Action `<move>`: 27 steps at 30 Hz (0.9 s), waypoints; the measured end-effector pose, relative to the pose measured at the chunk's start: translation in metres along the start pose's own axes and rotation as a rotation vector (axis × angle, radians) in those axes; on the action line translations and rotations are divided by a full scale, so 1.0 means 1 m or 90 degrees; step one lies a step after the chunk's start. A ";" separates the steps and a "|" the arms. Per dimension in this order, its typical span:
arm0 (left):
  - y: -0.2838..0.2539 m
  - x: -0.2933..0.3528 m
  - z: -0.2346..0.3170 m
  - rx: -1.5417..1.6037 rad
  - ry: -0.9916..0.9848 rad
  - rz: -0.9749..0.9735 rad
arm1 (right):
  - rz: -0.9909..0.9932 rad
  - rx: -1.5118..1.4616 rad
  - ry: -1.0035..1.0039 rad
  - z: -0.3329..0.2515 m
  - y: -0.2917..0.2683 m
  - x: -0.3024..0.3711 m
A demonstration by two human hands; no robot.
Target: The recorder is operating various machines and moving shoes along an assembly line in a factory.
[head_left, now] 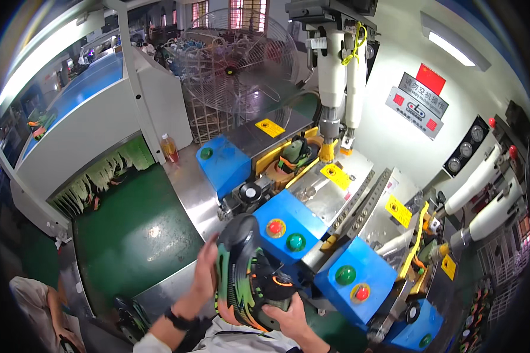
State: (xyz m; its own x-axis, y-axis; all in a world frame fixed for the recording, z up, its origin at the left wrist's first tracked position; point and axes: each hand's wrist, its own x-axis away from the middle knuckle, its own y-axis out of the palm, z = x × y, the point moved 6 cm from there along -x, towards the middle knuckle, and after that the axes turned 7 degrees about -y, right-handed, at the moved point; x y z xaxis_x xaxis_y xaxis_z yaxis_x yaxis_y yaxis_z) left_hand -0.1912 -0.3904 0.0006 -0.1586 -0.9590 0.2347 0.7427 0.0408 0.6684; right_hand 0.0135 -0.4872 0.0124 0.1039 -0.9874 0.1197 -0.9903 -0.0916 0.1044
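A sneaker (237,288) in green, black and orange is held upright in front of me, its dark rounded end pointing away. My right hand (288,320) grips it near the collar, thumb over the opening. Along its left side is my left hand (201,276), fingers stretched out and slightly blurred; whether the palm presses on the shoe I cannot tell. A dark band is on my left wrist. Just beyond the shoe is a blue control box (291,226) with red and green buttons. Another sneaker (296,154) sits in the machine's far station, under a white press cylinder (332,76).
A green conveyor belt (138,229) leads left under a fringed curtain (103,176). A bottle (169,148) stands beside it. Right are a second blue box (359,276) and a slanted press arm (483,217). Another person's arm (56,312) shows lower left, near a dark-green shoe (132,317).
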 end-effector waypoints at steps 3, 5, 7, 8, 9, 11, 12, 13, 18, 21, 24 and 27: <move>0.050 -0.129 0.056 -0.257 0.131 -0.048 | 0.115 0.027 -0.060 -0.022 -0.019 -0.017; 0.093 -0.232 0.060 -0.483 0.023 -0.027 | 0.221 0.030 -0.051 -0.040 -0.032 -0.032; 0.140 -0.328 0.049 -0.747 -0.006 -0.070 | 0.217 -0.028 -0.080 -0.061 -0.034 -0.051; 0.154 -0.365 0.034 -0.760 -0.055 -0.109 | 0.218 -0.032 -0.023 -0.065 -0.034 -0.060; 0.168 -0.397 0.017 -0.778 -0.072 -0.158 | 0.226 -0.039 0.034 -0.070 -0.035 -0.069; 0.188 -0.447 -0.007 -1.007 0.019 -0.194 | 0.302 0.019 0.030 -0.086 -0.040 -0.086; 0.187 -0.454 -0.012 -0.836 0.030 -0.275 | 0.310 0.048 0.042 -0.090 -0.041 -0.093; 0.180 -0.460 -0.012 -0.735 -0.040 -0.337 | 0.316 0.057 0.038 -0.093 -0.039 -0.100; 0.178 -0.463 0.071 -0.646 0.118 -0.591 | 0.497 0.064 0.069 -0.074 -0.039 -0.111; 0.083 -0.421 0.109 -0.186 -0.103 -0.335 | 0.489 -0.102 0.031 -0.070 -0.041 -0.156; -0.044 -0.347 0.139 0.026 -0.042 -0.052 | 0.401 -0.202 0.101 -0.090 -0.061 -0.248; -0.150 -0.252 0.159 0.040 0.020 0.183 | 0.361 -0.258 0.266 -0.102 -0.094 -0.365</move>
State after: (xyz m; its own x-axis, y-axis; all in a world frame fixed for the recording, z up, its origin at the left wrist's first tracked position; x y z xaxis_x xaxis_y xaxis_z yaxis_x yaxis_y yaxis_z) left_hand -0.3661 -0.1106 -0.0467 0.0740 -0.9138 0.3993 0.7121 0.3288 0.6204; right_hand 0.0780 -0.1052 0.0598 -0.2983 -0.7324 0.6120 -0.8006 0.5412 0.2574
